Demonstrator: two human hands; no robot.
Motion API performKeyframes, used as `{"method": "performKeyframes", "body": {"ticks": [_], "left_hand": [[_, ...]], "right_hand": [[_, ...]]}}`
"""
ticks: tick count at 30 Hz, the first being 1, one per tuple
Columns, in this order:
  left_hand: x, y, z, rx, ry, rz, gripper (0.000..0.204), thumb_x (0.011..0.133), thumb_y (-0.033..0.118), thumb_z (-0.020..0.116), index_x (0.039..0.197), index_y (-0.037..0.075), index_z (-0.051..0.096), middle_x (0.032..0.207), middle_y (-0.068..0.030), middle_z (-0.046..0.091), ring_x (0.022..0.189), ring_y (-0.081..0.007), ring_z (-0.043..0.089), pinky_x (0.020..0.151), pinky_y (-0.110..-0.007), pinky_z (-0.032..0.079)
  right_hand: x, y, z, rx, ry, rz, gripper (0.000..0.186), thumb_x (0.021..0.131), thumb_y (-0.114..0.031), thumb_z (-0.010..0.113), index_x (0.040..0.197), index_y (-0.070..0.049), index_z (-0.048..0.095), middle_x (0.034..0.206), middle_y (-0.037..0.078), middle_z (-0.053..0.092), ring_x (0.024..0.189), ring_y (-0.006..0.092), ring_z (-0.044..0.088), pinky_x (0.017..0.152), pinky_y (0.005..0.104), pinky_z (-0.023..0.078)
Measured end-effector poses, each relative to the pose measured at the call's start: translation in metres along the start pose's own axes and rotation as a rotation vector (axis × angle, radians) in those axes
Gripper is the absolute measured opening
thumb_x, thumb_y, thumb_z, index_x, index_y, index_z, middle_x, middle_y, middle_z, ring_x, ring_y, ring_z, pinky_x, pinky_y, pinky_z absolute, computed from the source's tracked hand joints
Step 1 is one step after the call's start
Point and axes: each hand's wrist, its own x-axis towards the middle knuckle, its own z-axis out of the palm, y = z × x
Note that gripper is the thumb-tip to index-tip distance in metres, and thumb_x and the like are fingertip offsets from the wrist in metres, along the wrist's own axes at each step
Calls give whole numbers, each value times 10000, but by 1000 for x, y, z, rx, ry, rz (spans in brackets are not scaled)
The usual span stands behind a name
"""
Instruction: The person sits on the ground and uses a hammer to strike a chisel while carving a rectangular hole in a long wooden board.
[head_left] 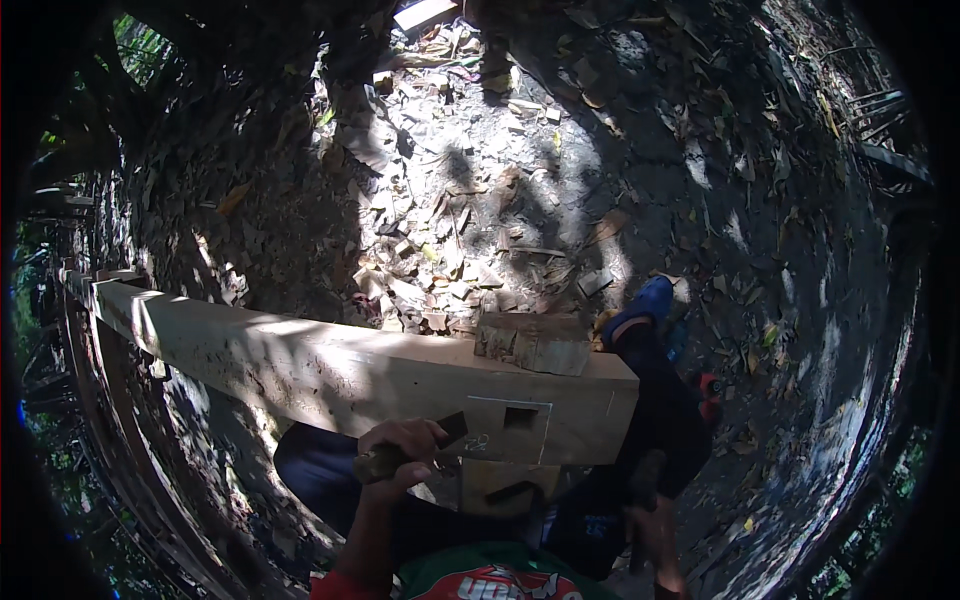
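A long squared timber beam lies across in front of me, its right end near my leg. Close to that end is a dark square mortise with pale marking lines around it. My left hand is closed around a chisel; its flat blade points up and right, left of the mortise, and I cannot tell whether it touches the wood. At the lower right, my right hand grips a dark, stick-like tool held upright in shadow. Its kind is too dim to make out.
A rough wood block rests on top of the beam near its right end. Below the beam is a pale wooden piece with a dark strip on it. A blue shoe stands beyond the beam. Wood chips and leaves litter the ground.
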Motion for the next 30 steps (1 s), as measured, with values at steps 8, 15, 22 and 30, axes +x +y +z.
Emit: {"method": "performKeyframes", "body": {"ticks": [8,15,22,30], "left_hand": [[10,2,1,-11,-24,10,250,765,136,819,842,59,594,682,-46,598,648,-179,582,847,-465,525],[1,12,52,347,-389,97,292,743,187,851,756,54,592,723,-72,594,635,-231,572,716,-426,482],[-8,-30,83,596,-748,197,261,724,186,843,763,67,613,757,-58,553,723,-273,566,658,-406,422],[-21,-38,75,659,-761,159,240,717,149,804,826,81,602,790,-81,536,790,-308,565,703,-422,436]], "right_hand": [[1,-3,0,-19,-3,-35,121,796,-123,648,791,-16,591,570,30,557,441,140,548,434,289,413],[-4,-17,4,28,-23,-50,120,810,-133,634,807,-25,581,574,22,542,447,121,538,437,275,411],[-13,2,8,49,0,-130,193,809,-162,661,921,-10,617,648,20,562,496,111,532,486,279,417],[-40,-27,52,-56,-50,-219,274,817,-181,716,1030,-21,651,745,58,662,599,117,606,563,298,468]]}}
